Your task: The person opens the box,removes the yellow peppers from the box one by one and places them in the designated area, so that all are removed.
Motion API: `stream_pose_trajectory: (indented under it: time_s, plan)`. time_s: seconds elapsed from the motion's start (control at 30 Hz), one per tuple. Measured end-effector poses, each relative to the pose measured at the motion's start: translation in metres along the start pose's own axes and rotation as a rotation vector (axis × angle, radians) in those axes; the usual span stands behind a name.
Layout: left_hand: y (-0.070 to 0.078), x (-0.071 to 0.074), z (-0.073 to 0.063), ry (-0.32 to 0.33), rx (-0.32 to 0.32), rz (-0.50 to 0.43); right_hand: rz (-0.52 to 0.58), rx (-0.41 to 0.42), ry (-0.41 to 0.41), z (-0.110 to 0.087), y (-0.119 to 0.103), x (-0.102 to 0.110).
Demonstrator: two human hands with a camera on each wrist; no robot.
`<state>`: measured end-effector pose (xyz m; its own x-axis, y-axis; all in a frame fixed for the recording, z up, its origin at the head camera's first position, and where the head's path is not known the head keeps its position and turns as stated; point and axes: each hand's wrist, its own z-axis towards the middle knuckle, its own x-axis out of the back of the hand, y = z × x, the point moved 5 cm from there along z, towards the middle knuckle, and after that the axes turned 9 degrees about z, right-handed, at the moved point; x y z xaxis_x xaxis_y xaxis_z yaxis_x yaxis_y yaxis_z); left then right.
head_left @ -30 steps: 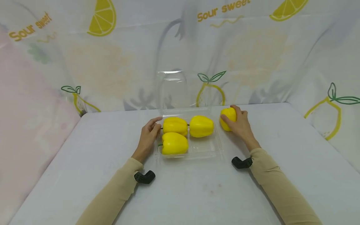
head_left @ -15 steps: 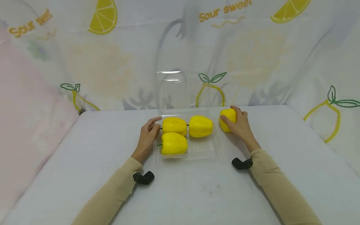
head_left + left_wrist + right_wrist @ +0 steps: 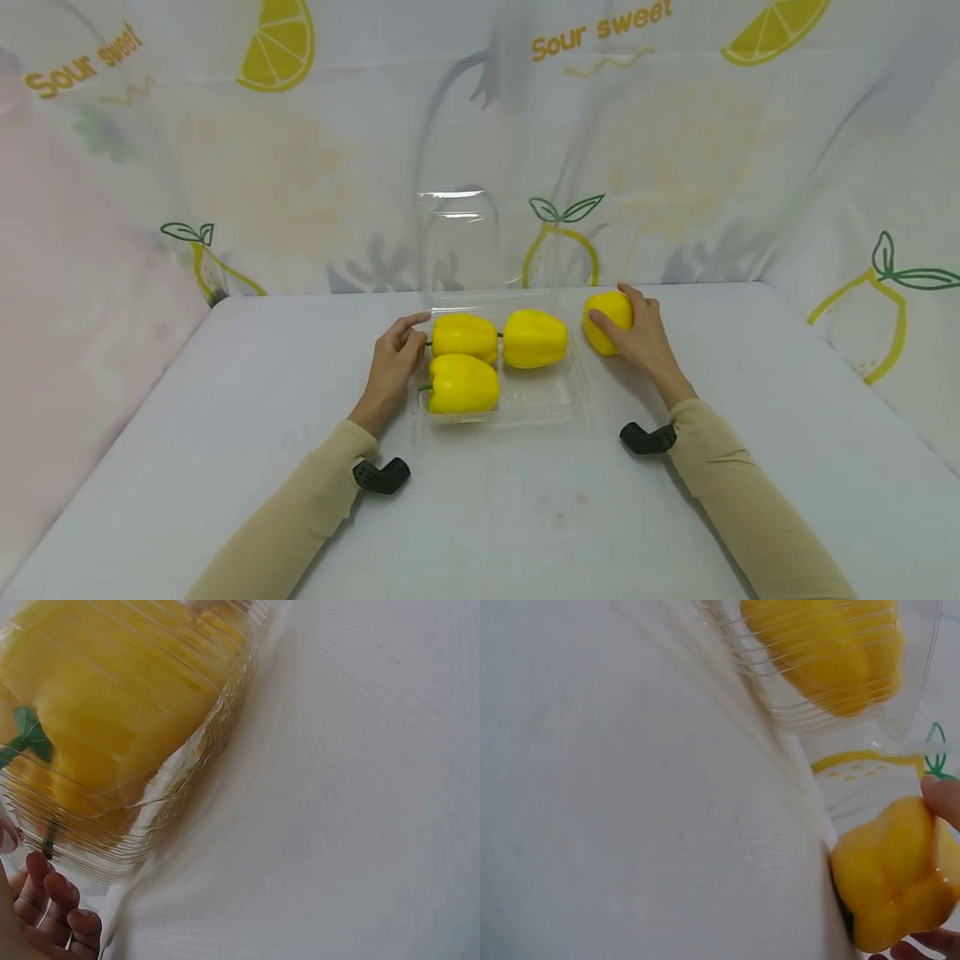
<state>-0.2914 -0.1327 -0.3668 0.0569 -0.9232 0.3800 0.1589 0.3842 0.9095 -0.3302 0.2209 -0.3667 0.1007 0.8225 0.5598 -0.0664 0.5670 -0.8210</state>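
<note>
A clear plastic clamshell box (image 3: pixel 540 408) lies on the table with its lid (image 3: pixel 465 242) raised at the back. Inside are three yellow bell peppers: one at back left (image 3: pixel 465 337), one at back right (image 3: pixel 535 339) and one at front left (image 3: pixel 463 384). Front right in the box shows bare plastic. My left hand (image 3: pixel 392 358) holds the box's left rim, its fingers bent against the ribbed wall in the left wrist view. To the right of the box, my right hand (image 3: pixel 637 333) grips a fourth yellow pepper (image 3: pixel 889 874) between thumb and fingers, low over the table.
A white cloth covers the table (image 3: pixel 480 517). Behind it hangs a lemon-print curtain (image 3: pixel 675 150), close to the raised lid. Each sleeve cuff carries a black wrist device, one on the left (image 3: pixel 382 476) and one on the right (image 3: pixel 647 437).
</note>
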Motion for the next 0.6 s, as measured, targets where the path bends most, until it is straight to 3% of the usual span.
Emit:
stream_pose_trajectory:
  time_s: [0.17,0.23,0.6]
  plan:
    - [-0.0001,-0.0011,-0.0005,-0.005,-0.012,-0.01,0.019,0.002,0.008,-0.0016,0.0009,0.0011]
    - [0.0078,0.0,-0.0039,-0.015,-0.001,-0.011,0.03,0.008,0.01,-0.0021,0.0006,0.0018]
    - [0.0081,0.0013,-0.0043,-0.007,0.003,0.015,0.083,0.082,0.041,0.0004,-0.0052,0.0032]
